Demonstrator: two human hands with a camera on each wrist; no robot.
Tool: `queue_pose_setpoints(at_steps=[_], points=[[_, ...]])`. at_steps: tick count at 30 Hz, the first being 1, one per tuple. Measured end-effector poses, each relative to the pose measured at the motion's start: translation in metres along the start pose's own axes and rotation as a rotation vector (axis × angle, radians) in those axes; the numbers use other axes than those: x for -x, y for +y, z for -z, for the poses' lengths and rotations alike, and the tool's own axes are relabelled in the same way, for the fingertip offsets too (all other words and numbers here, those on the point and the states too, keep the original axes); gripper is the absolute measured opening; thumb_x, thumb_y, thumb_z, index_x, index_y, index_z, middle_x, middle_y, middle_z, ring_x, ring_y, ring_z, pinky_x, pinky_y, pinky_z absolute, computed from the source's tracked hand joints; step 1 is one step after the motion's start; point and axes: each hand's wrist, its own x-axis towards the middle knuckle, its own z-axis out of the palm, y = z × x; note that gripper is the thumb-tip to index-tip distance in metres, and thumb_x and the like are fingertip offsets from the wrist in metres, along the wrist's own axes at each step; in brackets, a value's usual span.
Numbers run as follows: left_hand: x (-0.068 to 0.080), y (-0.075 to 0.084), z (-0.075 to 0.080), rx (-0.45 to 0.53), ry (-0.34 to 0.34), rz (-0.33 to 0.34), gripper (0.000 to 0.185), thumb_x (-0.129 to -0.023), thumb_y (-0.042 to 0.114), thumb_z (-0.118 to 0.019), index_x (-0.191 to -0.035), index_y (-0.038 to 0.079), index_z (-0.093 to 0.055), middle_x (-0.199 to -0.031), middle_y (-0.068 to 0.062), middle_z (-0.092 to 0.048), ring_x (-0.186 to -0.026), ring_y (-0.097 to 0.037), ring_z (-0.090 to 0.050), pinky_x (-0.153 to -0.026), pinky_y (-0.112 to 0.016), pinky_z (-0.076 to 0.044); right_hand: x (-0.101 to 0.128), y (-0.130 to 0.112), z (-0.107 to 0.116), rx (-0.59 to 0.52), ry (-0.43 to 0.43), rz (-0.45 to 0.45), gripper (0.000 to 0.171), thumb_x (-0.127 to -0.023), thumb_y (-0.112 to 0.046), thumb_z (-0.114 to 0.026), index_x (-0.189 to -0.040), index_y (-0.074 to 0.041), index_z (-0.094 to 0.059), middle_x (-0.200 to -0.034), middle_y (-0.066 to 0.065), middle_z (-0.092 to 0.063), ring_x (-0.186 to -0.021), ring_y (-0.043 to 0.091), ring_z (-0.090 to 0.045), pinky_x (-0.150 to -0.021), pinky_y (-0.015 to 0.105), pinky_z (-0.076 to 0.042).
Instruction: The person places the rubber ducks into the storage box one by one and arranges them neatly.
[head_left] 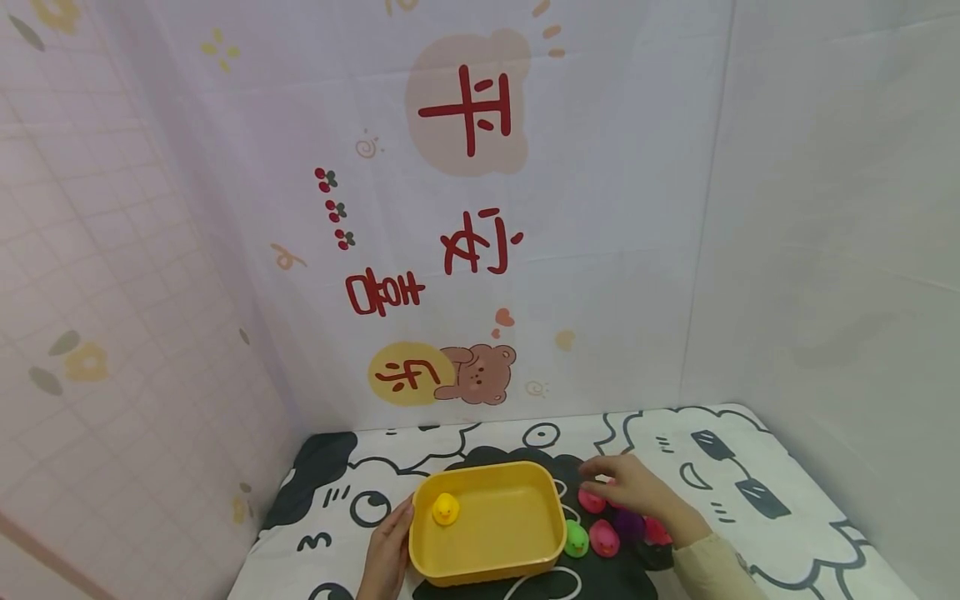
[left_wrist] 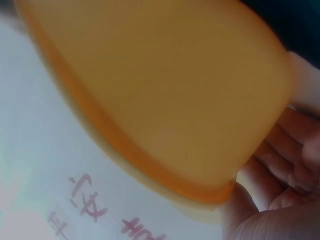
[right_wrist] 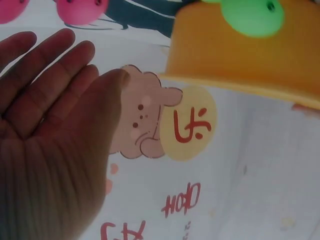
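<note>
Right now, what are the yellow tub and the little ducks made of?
The yellow tub looks like smooth moulded plastic: even colour, rounded corners, a rolled rim, a soft sheen. The yellow duck inside it and the green duck beside it look like soft rubber or vinyl, glossy and one solid colour each; which one can't be told by looking.

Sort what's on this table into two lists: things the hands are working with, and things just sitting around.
In use:
left hand holding the yellow tub by its rim
yellow duck inside the tub
right hand, fingers straight, over the pink duck

Lying about:
green duck
second pink duck
purple duck
cartoon tablecloth
printed backdrop
</note>
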Motion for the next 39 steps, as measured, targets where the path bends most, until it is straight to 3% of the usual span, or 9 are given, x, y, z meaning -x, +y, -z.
queue_pose_setpoints(at_steps=[12, 19, 36, 39], points=[[0.003, 0.000, -0.001, -0.023, -0.016, -0.016, 0.061, -0.094, 0.047, -0.055, -0.142, 0.011, -0.048, -0.152, -0.010, -0.043, -0.143, -0.029, -0.038, -0.106, -0.029, -0.046, 0.014, 0.006, 0.000, 0.087, 0.007, 0.056, 0.025, -0.088, -0.043, -0.067, -0.107, -0.027, -0.071, -0.098, -0.015, -0.070, -0.092, 0.011, -0.065, -0.083, 0.039, -0.058], [0.002, 0.001, -0.001, -0.023, -0.008, -0.006, 0.058, -0.097, 0.043, -0.054, -0.143, 0.009, -0.046, -0.152, -0.012, -0.042, -0.143, -0.031, -0.037, -0.105, -0.031, -0.046, 0.015, 0.012, 0.000, 0.097, 0.003, 0.016, 0.025, -0.087, -0.044, -0.067, -0.109, -0.030, -0.070, -0.101, -0.016, -0.070, -0.095, 0.010, -0.064, -0.085, 0.041, -0.058], [0.001, 0.001, -0.003, -0.035, 0.023, 0.002, 0.057, -0.096, 0.036, -0.057, -0.143, 0.008, -0.045, -0.152, -0.013, -0.041, -0.142, -0.034, -0.037, -0.104, -0.032, -0.047, 0.015, 0.026, -0.005, 0.105, 0.007, 0.024, 0.028, -0.086, -0.040, -0.070, -0.113, -0.032, -0.070, -0.108, -0.017, -0.070, -0.098, 0.007, -0.063, -0.088, 0.039, -0.058], [0.001, 0.001, -0.004, -0.077, 0.056, 0.007, 0.056, -0.095, 0.036, -0.059, -0.142, 0.009, -0.046, -0.151, -0.012, -0.044, -0.141, -0.034, -0.039, -0.104, -0.036, -0.048, 0.015, 0.025, -0.005, 0.108, 0.011, 0.039, 0.028, -0.086, -0.039, -0.070, -0.113, -0.031, -0.070, -0.108, -0.017, -0.070, -0.097, 0.006, -0.063, -0.088, 0.039, -0.058]])
